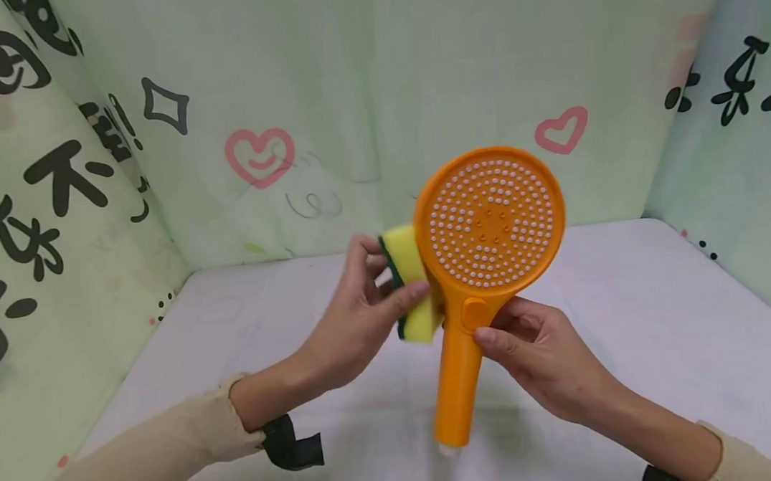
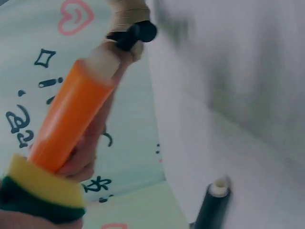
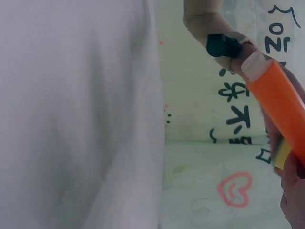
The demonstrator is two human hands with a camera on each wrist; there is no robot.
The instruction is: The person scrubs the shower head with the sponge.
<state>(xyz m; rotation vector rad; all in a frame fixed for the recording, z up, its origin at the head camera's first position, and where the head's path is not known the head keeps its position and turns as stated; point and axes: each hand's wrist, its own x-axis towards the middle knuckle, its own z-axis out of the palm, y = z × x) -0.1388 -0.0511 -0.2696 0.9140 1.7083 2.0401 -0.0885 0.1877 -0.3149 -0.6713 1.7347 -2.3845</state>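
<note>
Upright above the table, an orange shower head (image 1: pixel 459 381) faces the camera with its round plate of pale nozzles. My right hand (image 1: pixel 548 355) holds it at the top of the handle, thumb in front beside the button (image 1: pixel 475 313). To its left, my left hand (image 1: pixel 353 317) grips a yellow sponge (image 1: pixel 417 318) with a dark green scouring side, thumb across the near edge. The sponge's yellow side lies against the left edge of the shower head. In the left wrist view, the sponge (image 2: pixel 45 183) sits by the orange handle (image 2: pixel 71 114). The right wrist view shows the handle (image 3: pixel 281 105) too.
A white cloth covers the table (image 1: pixel 654 315). Pale green curtains (image 1: pixel 327 78) with hearts and black lettering enclose the back and sides. A dark cylinder with a pale tip (image 2: pixel 215 202) appears low in the left wrist view. Each wrist wears a black strap (image 1: pixel 291 445).
</note>
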